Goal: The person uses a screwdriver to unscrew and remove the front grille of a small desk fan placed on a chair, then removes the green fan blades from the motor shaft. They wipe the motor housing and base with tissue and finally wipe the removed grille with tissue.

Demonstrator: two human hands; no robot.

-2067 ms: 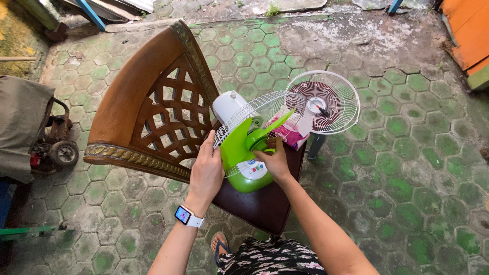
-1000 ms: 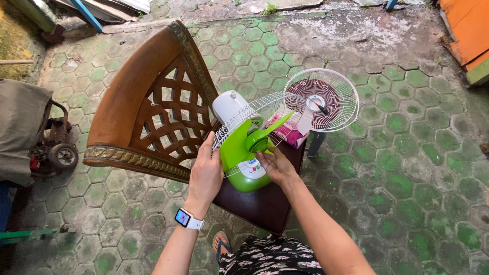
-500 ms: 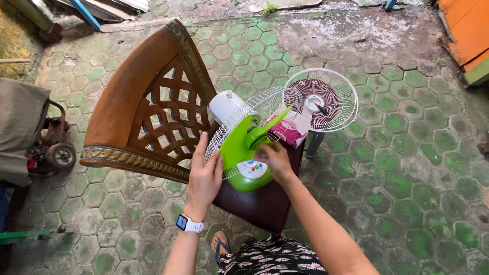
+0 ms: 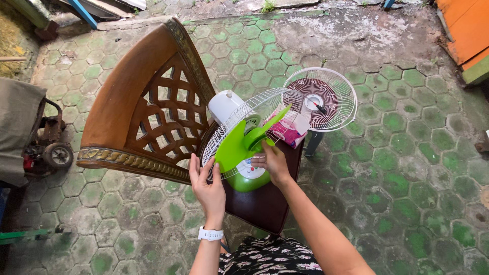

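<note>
Green fan (image 4: 244, 168) lying on its back on a dark seat (image 4: 265, 203) of a carved wooden chair (image 4: 137, 117), white motor housing (image 4: 225, 105) toward the backrest, green blades (image 4: 239, 145) exposed inside the rear wire guard (image 4: 254, 114). Right hand (image 4: 272, 163) closed on the blade hub, fingers pinching just where the blades meet. Left hand (image 4: 209, 186) open, fingers spread, touching the guard's rim and the edge of a blade. Front guard (image 4: 320, 99), detached, leaning just beside the seat's far edge, a dark red round badge at its centre with a small white disc and a dark pointer. Pink packet (image 4: 290, 133) with a white patch wedged between the two guards, print too small to tell. White oval control panel on the green base, marks blurred. Likely risks: fan rolling off the smooth seat if the left hand lets go, since only the round base bears on it; front guard tipping onto the mossy hexagonal pavers (image 4: 397, 168); thin blade bending under a hard twist; fingers catching in the wire. White watch (image 4: 210, 234) on the left wrist.
</note>
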